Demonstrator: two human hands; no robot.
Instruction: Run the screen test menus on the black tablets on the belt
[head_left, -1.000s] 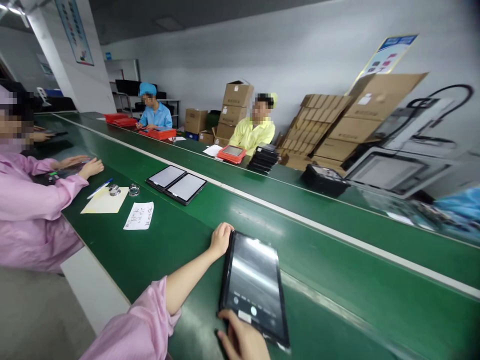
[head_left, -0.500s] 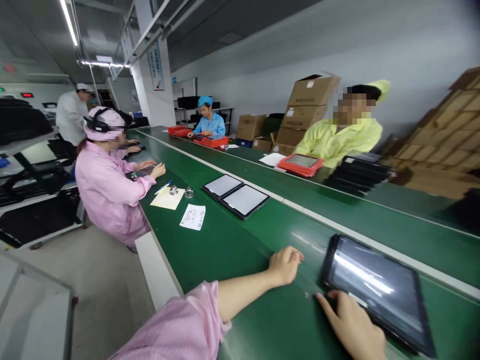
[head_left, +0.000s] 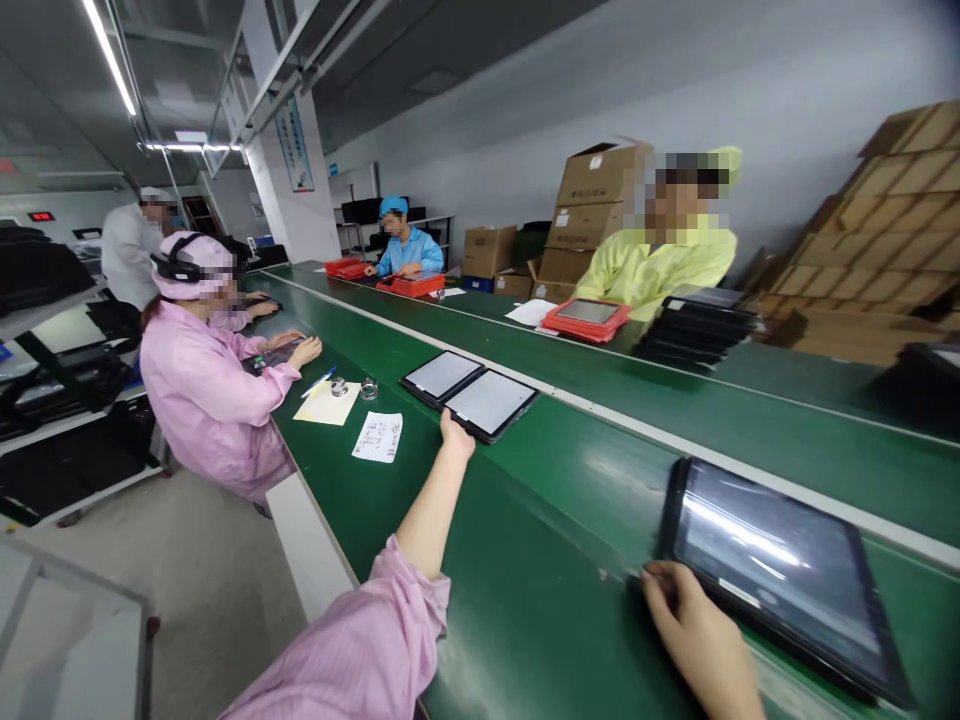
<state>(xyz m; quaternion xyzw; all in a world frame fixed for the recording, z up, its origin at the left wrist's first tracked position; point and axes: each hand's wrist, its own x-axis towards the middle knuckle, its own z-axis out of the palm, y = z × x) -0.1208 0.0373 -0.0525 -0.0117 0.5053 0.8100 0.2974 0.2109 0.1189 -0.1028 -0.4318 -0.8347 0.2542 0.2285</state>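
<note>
My left hand (head_left: 457,437) reaches far across the green bench, closed on the near edge of a tablet with a pale grey screen (head_left: 491,402). Its thumb shows at the edge; the other fingers are mostly hidden. Touching that tablet's left side is a second pale-screened tablet (head_left: 444,374). My right hand (head_left: 701,630) is at the lower right, thumb and forefinger tips pressed together. Whatever they may hold is too small to make out. Just beyond it lies a larger black tablet (head_left: 780,570) with a glossy dark screen reflecting a light.
Handwritten paper (head_left: 377,437), a yellow sheet (head_left: 327,402), a blue pen (head_left: 319,382) and metal rings (head_left: 369,388) lie left. A co-worker in pink (head_left: 217,370) sits there. Opposite, a person in yellow (head_left: 667,265) sits behind red-cased tablets (head_left: 585,320) and stacked black cases (head_left: 697,335).
My left hand has moved forward and left from the bare bench to the pale-screened tablet. My right thumb and forefinger have come together near the dark tablet. The view has shifted slightly.
</note>
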